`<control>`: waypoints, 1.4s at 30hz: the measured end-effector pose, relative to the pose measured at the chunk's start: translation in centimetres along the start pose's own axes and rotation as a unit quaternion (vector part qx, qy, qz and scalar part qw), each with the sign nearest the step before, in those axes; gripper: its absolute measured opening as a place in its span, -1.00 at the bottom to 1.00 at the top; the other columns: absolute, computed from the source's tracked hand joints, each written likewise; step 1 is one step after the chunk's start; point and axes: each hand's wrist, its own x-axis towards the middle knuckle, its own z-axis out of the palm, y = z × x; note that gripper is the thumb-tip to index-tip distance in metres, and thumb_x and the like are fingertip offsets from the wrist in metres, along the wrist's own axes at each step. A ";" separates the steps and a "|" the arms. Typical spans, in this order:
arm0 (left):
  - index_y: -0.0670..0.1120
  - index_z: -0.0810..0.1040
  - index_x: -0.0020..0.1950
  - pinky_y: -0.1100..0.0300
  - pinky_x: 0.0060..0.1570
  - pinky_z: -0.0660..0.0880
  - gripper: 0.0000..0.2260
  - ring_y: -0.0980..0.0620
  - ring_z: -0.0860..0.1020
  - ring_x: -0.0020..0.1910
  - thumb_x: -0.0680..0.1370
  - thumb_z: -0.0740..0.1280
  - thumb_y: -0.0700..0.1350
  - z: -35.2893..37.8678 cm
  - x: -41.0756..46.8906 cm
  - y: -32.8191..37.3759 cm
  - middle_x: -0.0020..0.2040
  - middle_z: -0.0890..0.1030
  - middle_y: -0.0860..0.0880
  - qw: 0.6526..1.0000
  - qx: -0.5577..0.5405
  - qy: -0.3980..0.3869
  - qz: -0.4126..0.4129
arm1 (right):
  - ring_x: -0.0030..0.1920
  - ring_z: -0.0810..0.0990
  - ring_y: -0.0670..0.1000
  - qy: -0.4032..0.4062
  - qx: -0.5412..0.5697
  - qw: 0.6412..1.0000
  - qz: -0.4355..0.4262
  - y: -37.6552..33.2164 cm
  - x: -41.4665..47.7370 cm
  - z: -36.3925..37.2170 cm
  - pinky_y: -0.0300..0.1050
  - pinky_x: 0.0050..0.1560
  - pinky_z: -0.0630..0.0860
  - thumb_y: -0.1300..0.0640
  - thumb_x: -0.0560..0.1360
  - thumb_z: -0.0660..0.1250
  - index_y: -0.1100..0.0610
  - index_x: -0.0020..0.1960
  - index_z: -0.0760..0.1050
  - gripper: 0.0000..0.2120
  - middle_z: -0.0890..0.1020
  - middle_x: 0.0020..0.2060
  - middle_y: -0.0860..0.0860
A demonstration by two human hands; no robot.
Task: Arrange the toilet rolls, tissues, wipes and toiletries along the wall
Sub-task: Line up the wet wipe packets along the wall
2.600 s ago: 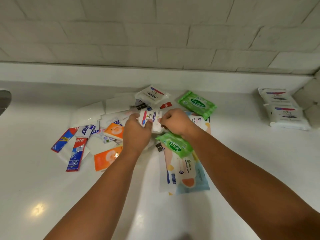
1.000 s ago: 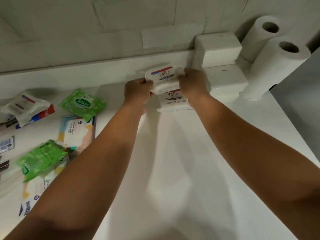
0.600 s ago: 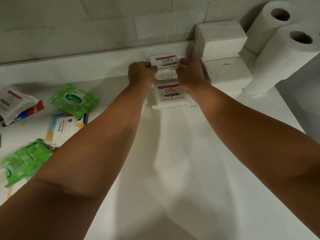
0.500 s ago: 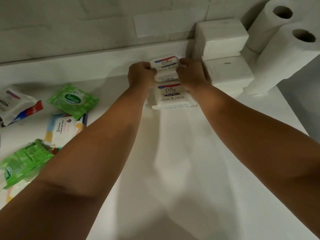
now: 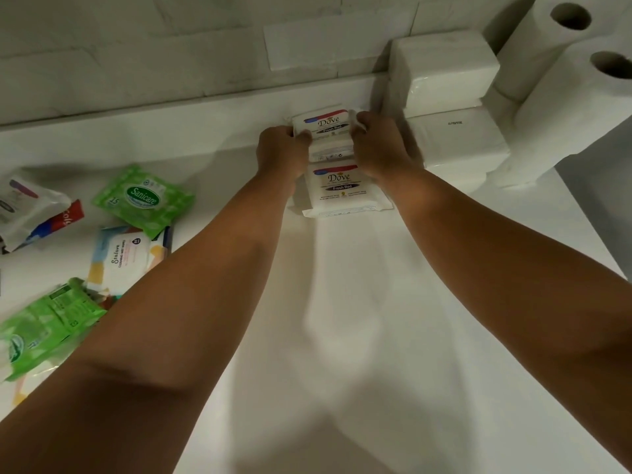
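Left hand (image 5: 278, 153) and right hand (image 5: 379, 148) pinch the Dove pack (image 5: 323, 124), now brought against the wall (image 5: 171, 46) beside the tissues (image 5: 444, 80); release seems next.

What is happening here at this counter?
A person is tidying a counter. The left hand and right hand grip one Dove pack by its ends, by the wall, above another pack. A second Dove pack lies flat in front. Tissue packs and paper rolls stand to the right; Sanicare wipes lie on the left.
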 end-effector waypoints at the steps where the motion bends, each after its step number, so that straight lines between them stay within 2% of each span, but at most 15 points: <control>1: -0.09 0.69 0.08 -0.03 0.00 0.65 -0.83 -0.05 0.69 -0.09 0.59 0.34 -0.08 0.0 0.0 0.0 -0.06 0.72 -0.06 1.000 0.003 -0.002 0.003 | -0.07 0.48 -0.19 -0.004 -0.014 1.000 0.000 0.0 -0.1 -0.3 -0.41 -0.29 0.28 0.11 0.66 0.06 -0.05 0.24 0.49 -0.72 0.56 0.01 -0.20; 3: -0.08 0.69 0.07 -0.06 0.01 0.64 -0.82 -0.06 0.69 -0.08 0.58 0.34 -0.06 -0.1 0.1 -0.2 -0.06 0.72 -0.06 1.000 0.006 -0.004 0.007 | -0.02 0.38 -0.18 -0.007 -0.038 0.999 -0.001 -0.3 -0.5 -0.7 -0.43 -0.30 0.21 0.08 0.67 0.05 -0.07 0.36 0.38 -0.70 0.45 0.01 -0.21; 6: -0.10 0.66 0.13 -0.04 0.07 0.62 -0.71 -0.06 0.66 -0.01 0.54 0.32 0.04 -0.7 -0.5 0.1 0.02 0.70 -0.06 0.999 0.027 0.010 0.020 | -0.05 0.45 -0.10 0.024 -0.067 0.997 -0.009 -1.0 -1.3 -0.3 -0.18 -0.14 0.44 -0.02 0.62 0.09 -0.14 0.36 0.33 -0.68 0.46 -0.04 -0.19; 8: -0.12 0.57 0.30 0.09 0.20 0.53 -0.62 -0.04 0.60 0.16 0.57 0.32 0.05 -1.4 -1.3 0.5 0.20 0.64 -0.07 0.998 0.047 0.024 0.038 | 0.02 0.52 -0.03 0.049 -0.090 0.995 -0.020 -1.7 -2.2 0.1 -0.01 -0.04 0.55 -0.11 0.54 0.11 -0.16 0.32 0.34 -0.64 0.52 0.06 -0.17; 10: -0.11 0.50 0.40 0.26 0.17 0.39 -0.60 0.01 0.53 0.27 0.61 0.30 0.02 -2.3 -2.1 0.5 0.30 0.57 -0.05 0.994 0.080 0.036 0.061 | 0.14 0.51 0.02 0.078 -0.100 0.991 -0.042 -2.2 -3.1 0.3 0.06 0.06 0.54 -0.10 0.50 0.15 -0.13 0.32 0.37 -0.61 0.48 0.22 -0.12; 12: -0.09 0.51 0.38 0.32 0.11 0.35 -0.62 0.03 0.54 0.25 0.61 0.31 0.03 -3.3 -2.9 0.3 0.27 0.60 -0.02 0.990 0.098 0.049 0.093 | 0.22 0.51 0.07 0.078 -0.058 0.992 -0.081 -2.6 -3.9 0.5 0.02 0.20 0.50 0.01 0.52 0.22 0.03 0.36 0.41 -0.59 0.46 0.29 -0.01; 14: -0.08 0.55 0.34 0.37 0.08 0.35 -0.65 0.06 0.57 0.20 0.61 0.32 0.03 -4.8 -3.9 -0.1 0.25 0.62 -0.01 0.986 0.103 0.058 0.121 | 0.24 0.52 0.09 0.087 -0.041 0.988 -0.118 -3.3 -4.9 0.8 -0.06 0.25 0.46 0.08 0.53 0.25 0.13 0.35 0.44 -0.61 0.50 0.28 0.05; 18: -0.06 0.60 0.27 0.64 -0.08 0.30 -0.72 0.18 0.56 0.09 0.60 0.34 -0.01 -8.7 -6.1 -1.2 0.21 0.64 0.05 0.984 0.085 0.071 0.140 | 0.25 0.52 0.05 0.083 -0.001 0.982 -0.171 -5.6 -7.7 2.0 -0.13 0.30 0.42 0.12 0.53 0.28 0.14 0.27 0.52 -0.68 0.58 0.22 0.04; 20: -0.04 0.62 0.22 0.59 -0.04 0.35 -0.76 0.15 0.58 0.05 0.59 0.35 -0.02 -11.3 -7.1 -2.1 0.16 0.65 0.08 0.983 0.078 0.082 0.147 | 0.25 0.52 0.03 0.076 0.015 0.980 -0.184 -7.4 -9.0 3.2 -0.15 0.30 0.41 0.12 0.53 0.29 0.14 0.25 0.54 -0.69 0.59 0.21 0.03; 24: -0.04 0.63 0.19 0.30 0.10 0.48 -0.79 0.10 0.60 0.03 0.59 0.34 -0.04 -16.3 -8.3 -4.3 0.13 0.66 0.07 0.978 0.091 0.099 0.159 | 0.26 0.51 0.03 0.058 0.034 0.975 -0.210 -10.9 -11.1 6.4 -0.36 0.23 0.27 0.15 0.54 0.30 0.16 0.22 0.55 -0.73 0.60 0.20 0.04; 30: -0.08 0.63 0.20 0.28 0.09 0.48 -0.77 0.06 0.62 0.05 0.58 0.35 -0.06 -26.0 -8.1 -8.6 0.14 0.67 0.01 0.971 0.125 0.138 0.150 | 0.29 0.50 -0.02 -0.022 0.043 0.971 -0.233 -16.9 -14.2 13.4 -0.40 0.23 0.26 0.12 0.57 0.29 0.14 0.27 0.53 -0.71 0.57 0.26 0.02; 35: -0.09 0.64 0.18 0.22 0.11 0.52 -0.76 0.04 0.64 0.02 0.57 0.34 -0.03 -33.8 -6.1 -12.5 0.11 0.69 -0.01 0.966 0.153 0.160 0.138 | 0.25 0.53 0.04 -0.066 0.021 0.973 -0.219 -21.1 -15.1 19.6 -0.29 0.21 0.33 0.13 0.55 0.30 0.11 0.26 0.53 -0.71 0.59 0.24 0.04; 38: -0.07 0.64 0.17 0.28 0.11 0.44 -0.78 0.01 0.63 0.06 0.58 0.33 -0.04 -37.9 -4.5 -14.5 0.15 0.68 0.00 0.960 0.191 0.167 0.120 | 0.21 0.56 0.06 -0.079 0.029 0.977 -0.197 -23.6 -15.6 23.1 -0.24 0.19 0.37 0.12 0.54 0.31 0.12 0.25 0.54 -0.70 0.61 0.21 0.05; 42: -0.07 0.61 0.23 0.21 0.20 0.44 -0.74 -0.04 0.60 0.16 0.59 0.32 -0.03 -41.9 -2.0 -16.6 0.22 0.64 -0.03 0.954 0.239 0.150 0.105 | 0.17 0.58 0.04 -0.111 0.013 0.978 -0.179 -26.1 -16.1 26.8 -0.26 0.11 0.39 0.07 0.56 0.30 0.10 0.27 0.53 -0.70 0.61 0.22 0.03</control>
